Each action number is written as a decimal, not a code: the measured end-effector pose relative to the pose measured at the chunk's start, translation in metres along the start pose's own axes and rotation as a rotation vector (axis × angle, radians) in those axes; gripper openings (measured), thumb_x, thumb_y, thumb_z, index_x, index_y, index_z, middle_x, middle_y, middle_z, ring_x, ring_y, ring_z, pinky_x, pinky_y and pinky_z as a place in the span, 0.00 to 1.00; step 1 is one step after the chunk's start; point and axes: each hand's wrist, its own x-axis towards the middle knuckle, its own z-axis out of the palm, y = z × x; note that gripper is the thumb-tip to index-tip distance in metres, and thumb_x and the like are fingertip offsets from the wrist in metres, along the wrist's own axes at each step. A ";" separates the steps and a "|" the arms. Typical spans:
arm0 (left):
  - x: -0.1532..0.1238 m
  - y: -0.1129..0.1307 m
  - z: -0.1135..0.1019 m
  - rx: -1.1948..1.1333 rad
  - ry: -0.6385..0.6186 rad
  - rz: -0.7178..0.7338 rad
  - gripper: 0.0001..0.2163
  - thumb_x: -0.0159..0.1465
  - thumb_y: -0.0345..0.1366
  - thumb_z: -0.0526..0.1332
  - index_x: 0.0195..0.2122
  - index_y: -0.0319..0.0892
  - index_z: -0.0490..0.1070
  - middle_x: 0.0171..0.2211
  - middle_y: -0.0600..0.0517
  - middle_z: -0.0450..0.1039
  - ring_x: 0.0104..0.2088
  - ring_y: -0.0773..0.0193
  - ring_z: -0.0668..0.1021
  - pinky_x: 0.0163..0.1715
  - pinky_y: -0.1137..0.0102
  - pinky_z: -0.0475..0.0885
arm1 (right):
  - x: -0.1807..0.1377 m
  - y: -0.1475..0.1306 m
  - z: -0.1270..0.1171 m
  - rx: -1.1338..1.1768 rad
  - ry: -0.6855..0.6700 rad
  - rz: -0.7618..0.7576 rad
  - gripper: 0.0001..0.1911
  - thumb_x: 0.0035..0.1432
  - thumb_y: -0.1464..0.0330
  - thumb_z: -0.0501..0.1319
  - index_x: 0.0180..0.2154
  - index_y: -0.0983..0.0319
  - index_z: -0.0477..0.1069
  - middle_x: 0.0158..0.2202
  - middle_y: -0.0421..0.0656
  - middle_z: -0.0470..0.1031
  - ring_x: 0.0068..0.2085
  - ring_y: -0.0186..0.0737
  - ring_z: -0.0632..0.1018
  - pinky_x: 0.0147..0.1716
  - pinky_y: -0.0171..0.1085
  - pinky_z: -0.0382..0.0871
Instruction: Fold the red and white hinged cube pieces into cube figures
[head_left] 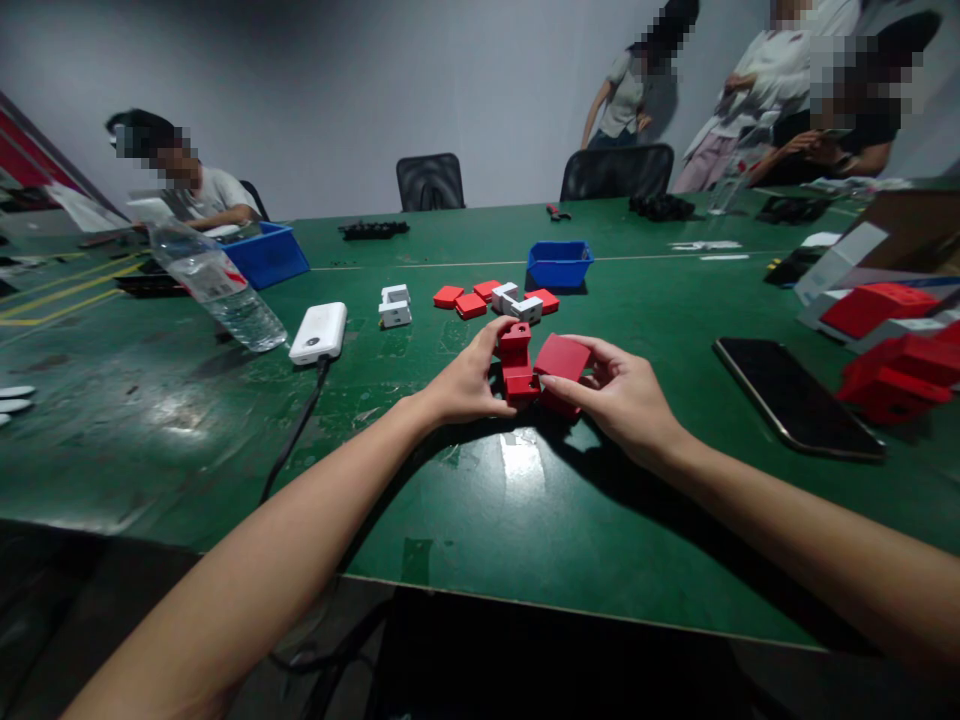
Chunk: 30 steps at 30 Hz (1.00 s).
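Note:
Both my hands meet over the middle of the green table (480, 500). My left hand (469, 380) is closed round a red plastic piece (516, 362) made of stacked blocks with a hole on its top face. My right hand (619, 395) pinches a flat red square cover (562, 357), tilted and touching the right side of that piece. Beyond my hands lie loose red tiles (470, 304) and white blocks (517, 302), and a further pair of white blocks (395, 306) to the left.
A small blue bin (559, 264) stands behind the tiles. A white power bank (320, 332) with cable, a lying water bottle (217, 285) and a larger blue bin (268, 254) are left. A dark phone (796, 396) and red parts (896, 375) lie right. Other people stay along the far side.

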 end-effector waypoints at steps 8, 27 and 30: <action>0.000 -0.001 0.001 -0.007 0.003 0.017 0.47 0.47 0.38 0.73 0.65 0.46 0.48 0.63 0.37 0.59 0.62 0.42 0.68 0.63 0.46 0.63 | 0.001 -0.002 0.001 0.045 0.091 0.026 0.35 0.34 0.56 0.78 0.43 0.60 0.67 0.38 0.45 0.79 0.38 0.44 0.80 0.36 0.41 0.76; 0.000 -0.003 0.000 -0.001 0.004 0.026 0.47 0.47 0.38 0.73 0.65 0.46 0.48 0.64 0.37 0.59 0.63 0.42 0.67 0.63 0.45 0.62 | -0.002 -0.006 0.003 0.247 -0.048 0.119 0.25 0.52 0.45 0.66 0.33 0.62 0.74 0.21 0.42 0.76 0.21 0.34 0.75 0.15 0.30 0.65; 0.000 -0.004 0.000 -0.001 0.001 0.011 0.47 0.46 0.37 0.73 0.65 0.45 0.48 0.64 0.36 0.58 0.63 0.42 0.67 0.63 0.45 0.63 | -0.001 -0.005 0.002 0.275 -0.064 0.164 0.30 0.52 0.40 0.63 0.30 0.63 0.72 0.23 0.47 0.77 0.19 0.36 0.76 0.13 0.31 0.65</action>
